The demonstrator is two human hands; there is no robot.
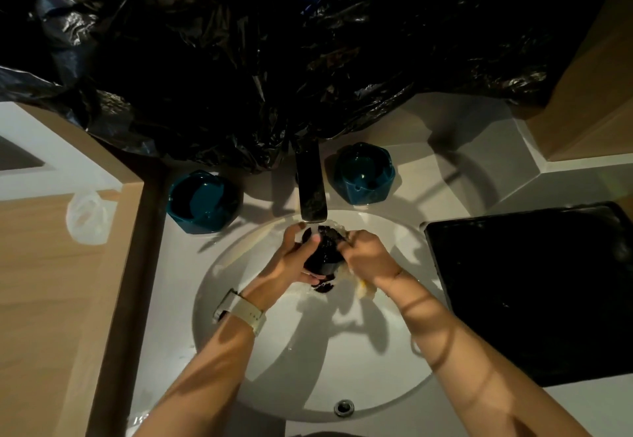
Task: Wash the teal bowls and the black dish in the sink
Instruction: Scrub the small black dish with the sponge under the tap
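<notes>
Black dish (323, 258) (mouth tilted toward the faucet (311, 193)) gripped by both hands' curled fingers (310, 243).

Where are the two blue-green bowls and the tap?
left teal bowl (202, 202): head view, on its inner floor.
right teal bowl (364, 173): head view, on its inner floor.
tap (311, 193): head view, on the top of its dark spout.

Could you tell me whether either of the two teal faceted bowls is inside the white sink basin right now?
No, both teal faceted bowls stand on the white countertop either side of the dark faucet, outside the white sink basin.
</notes>
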